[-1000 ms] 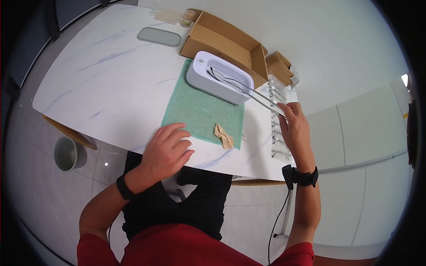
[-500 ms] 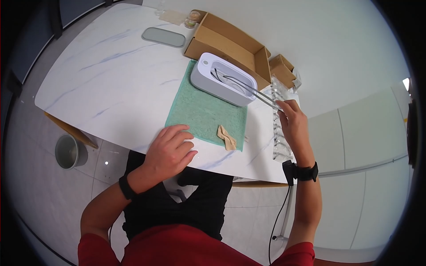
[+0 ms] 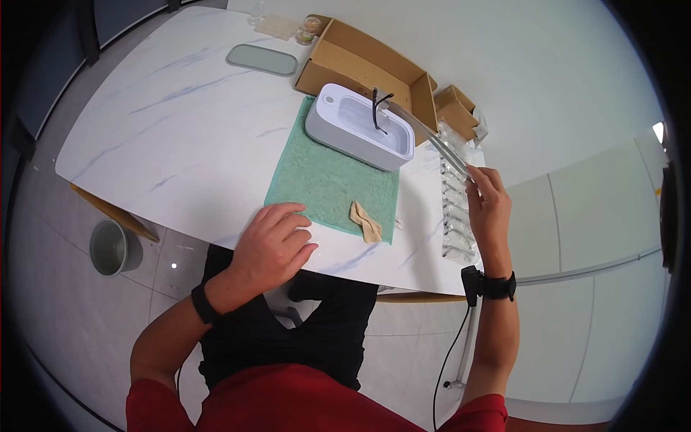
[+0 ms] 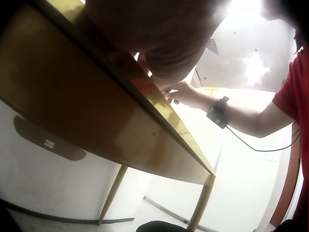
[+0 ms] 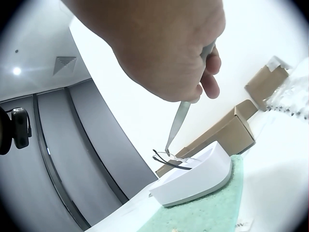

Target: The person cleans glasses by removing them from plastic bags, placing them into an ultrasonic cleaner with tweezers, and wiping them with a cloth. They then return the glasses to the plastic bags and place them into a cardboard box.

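Note:
My right hand (image 3: 491,205) grips long metal tweezers (image 3: 445,150) that slant down to the left. At their tips hangs a pair of eyeglasses (image 3: 376,111) with dark temple ends, tilted over the white oblong cleaner tub (image 3: 345,144). In the right wrist view the tweezers (image 5: 179,121) meet the thin frame of the glasses (image 5: 171,164), and one temple dips over the tub's rim (image 5: 198,181). My left hand (image 3: 272,243) rests at the table's front edge, fingers loosely bent, beside a corner of the green towel (image 3: 317,187). A crumpled beige cloth (image 3: 366,222) lies on the towel.
An open cardboard box (image 3: 367,57) stands right behind the tub, with a smaller box (image 3: 455,111) to its right. Clear plastic packets (image 3: 455,223) line the table's right side. A grey oblong lid (image 3: 261,60) and a small jar (image 3: 308,31) lie at the back.
The eyeglasses have come up out of the tub with the tweezers, swinging more upright. My right hand has shifted slightly right. The left hand has stayed in place.

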`<state>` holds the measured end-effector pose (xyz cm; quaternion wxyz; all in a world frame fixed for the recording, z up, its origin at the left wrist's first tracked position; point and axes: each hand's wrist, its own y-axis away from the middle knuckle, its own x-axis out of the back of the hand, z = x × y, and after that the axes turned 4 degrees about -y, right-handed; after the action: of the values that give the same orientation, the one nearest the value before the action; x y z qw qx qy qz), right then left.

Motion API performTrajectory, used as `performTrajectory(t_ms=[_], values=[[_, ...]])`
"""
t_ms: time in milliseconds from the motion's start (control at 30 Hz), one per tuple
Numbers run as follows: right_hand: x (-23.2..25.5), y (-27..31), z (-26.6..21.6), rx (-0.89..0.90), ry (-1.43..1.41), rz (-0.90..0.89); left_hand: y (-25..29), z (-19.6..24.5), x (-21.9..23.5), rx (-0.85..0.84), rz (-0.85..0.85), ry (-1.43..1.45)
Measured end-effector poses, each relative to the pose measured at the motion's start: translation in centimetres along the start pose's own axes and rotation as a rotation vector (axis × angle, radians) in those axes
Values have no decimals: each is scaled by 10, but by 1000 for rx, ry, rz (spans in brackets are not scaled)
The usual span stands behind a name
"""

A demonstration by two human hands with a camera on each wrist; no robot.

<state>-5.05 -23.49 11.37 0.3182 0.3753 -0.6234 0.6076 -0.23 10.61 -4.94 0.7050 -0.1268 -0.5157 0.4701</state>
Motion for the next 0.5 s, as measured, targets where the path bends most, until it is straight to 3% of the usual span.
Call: performTrajectory(t_ms=[233,500], values=[[7,10,9,-136,-202,73,0,1,0,1,-3,-8],[17,38,-2,-251,-484,5,-1,1,1,-4,-5,-5]])
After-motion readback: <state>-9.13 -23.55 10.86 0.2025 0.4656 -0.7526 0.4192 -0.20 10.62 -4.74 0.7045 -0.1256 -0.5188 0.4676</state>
